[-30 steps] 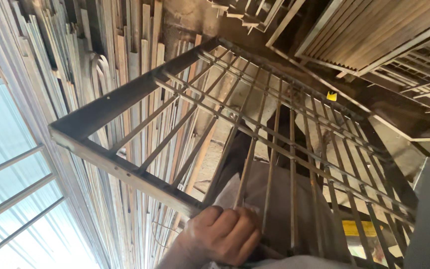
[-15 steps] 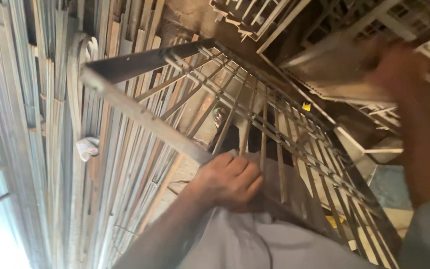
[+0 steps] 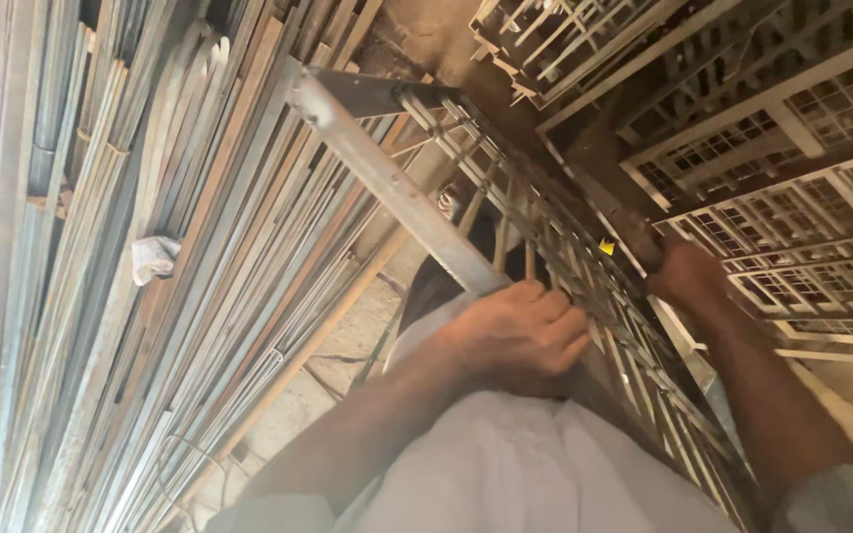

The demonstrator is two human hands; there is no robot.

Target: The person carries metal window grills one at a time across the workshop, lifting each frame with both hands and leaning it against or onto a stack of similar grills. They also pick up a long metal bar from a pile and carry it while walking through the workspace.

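Here both hands, left hand [image 3: 517,334] and right hand [image 3: 685,278], grip metal grille [image 3: 417,202]; stacked metal strips [image 3: 101,296] crowd left.

A dense stack of long metal strips and bars [image 3: 101,296] leans from nine o'clock toward twelve, filling the left half of the view. A crumpled pale rag [image 3: 155,259] is caught among them at nine o'clock. Pale welded window grilles [image 3: 792,217] are piled at two o'clock, overlapping one another. Bare concrete floor [image 3: 348,345] shows near the centre, at about seven o'clock.
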